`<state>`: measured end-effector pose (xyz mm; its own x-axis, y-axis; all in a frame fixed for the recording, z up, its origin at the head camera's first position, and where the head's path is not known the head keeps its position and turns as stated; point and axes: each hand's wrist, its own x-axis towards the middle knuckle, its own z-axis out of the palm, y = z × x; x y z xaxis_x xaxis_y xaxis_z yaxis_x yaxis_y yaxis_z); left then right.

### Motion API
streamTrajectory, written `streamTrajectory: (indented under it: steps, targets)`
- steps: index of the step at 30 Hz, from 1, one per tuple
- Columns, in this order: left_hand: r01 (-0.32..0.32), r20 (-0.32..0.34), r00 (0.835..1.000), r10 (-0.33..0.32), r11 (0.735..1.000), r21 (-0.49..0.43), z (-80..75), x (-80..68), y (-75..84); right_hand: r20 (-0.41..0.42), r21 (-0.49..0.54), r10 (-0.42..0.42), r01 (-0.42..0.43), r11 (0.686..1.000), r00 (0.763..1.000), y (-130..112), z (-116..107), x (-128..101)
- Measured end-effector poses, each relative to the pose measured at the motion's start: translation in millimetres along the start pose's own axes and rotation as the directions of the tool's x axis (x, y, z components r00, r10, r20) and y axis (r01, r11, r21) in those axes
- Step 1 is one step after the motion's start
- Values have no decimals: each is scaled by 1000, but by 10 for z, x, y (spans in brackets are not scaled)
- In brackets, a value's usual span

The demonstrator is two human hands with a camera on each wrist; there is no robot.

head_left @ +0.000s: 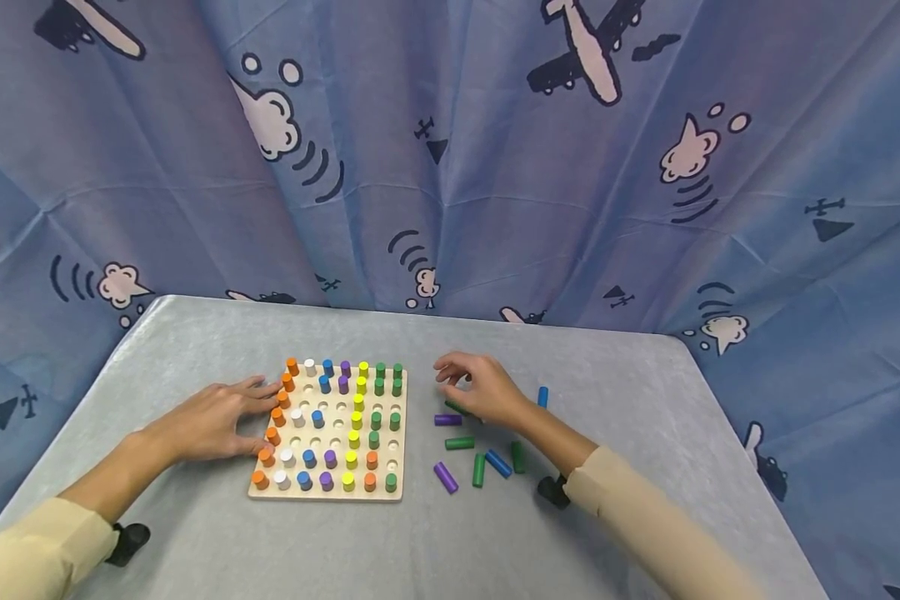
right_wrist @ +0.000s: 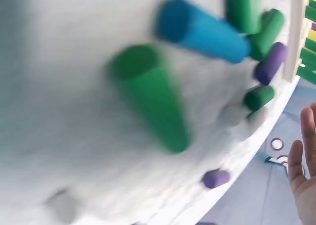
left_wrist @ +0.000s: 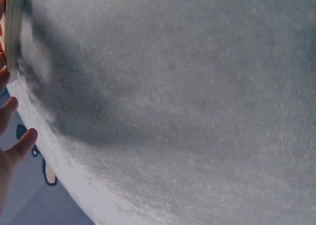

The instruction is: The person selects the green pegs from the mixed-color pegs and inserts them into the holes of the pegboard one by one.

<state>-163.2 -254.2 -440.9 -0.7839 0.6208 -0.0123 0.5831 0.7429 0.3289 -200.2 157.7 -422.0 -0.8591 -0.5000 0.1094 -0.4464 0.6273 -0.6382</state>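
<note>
The loose pegs (head_left: 460,443) lie scattered on the table (head_left: 645,392), to the right of the pegboard (head_left: 326,497); green, purple and blue ones show, and a few pale shapes blur into the table in the right wrist view. Each looks light, stiff and smooth, hard to break but apt to roll, so a thumb-and-finger pinch round the middle should suit best. The right hand (head_left: 483,387) hangs over them with fingers bent and thumb apart, pinching nothing that shows; it partly hides one green peg (head_left: 456,407). Neighbouring pegs lie close together and could be knocked. The left hand (head_left: 208,421) rests, fingers spread, at the pegboard's left edge beside the upright orange pegs (head_left: 278,417). A patterned curtain (head_left: 450,192) hangs behind the table.
</note>
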Motion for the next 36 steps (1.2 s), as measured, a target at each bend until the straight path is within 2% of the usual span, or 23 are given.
streamTrajectory:
  steps: [8,12,16,20,24,29,32,36]
  targets:
    - [-11,-10,1000,11,1000,-10,-13,-12,13,-8,-16,2,-2,1000,1000,289,-212,-417]
    - [-10,-9,1000,10,1000,-6,-15,-9,19,0,-14,30,-30,999,1000,411,-319,-597]
    - [4,3,1000,-4,1000,3,-15,-4,18,33,3,27,-27,1000,999,497,-389,-736]
    - [2,2,1000,-2,1000,4,-15,-6,16,81,12,-19,18,1000,997,549,-419,-856]
    - [-5,-2,1000,5,1000,2,-17,-8,10,132,35,-45,41,999,990,582,-409,-943]
    - [-8,-4,1000,8,1000,4,-23,-1,8,179,77,-6,-8,997,984,612,-367,-1000]
    - [-9,-5,1000,9,1000,1,-23,1,12,190,90,18,-36,995,982,627,-340,-1015]
    - [-7,-3,1000,7,1000,-1,-23,-2,21,190,107,12,-33,994,982,646,-315,-1028]
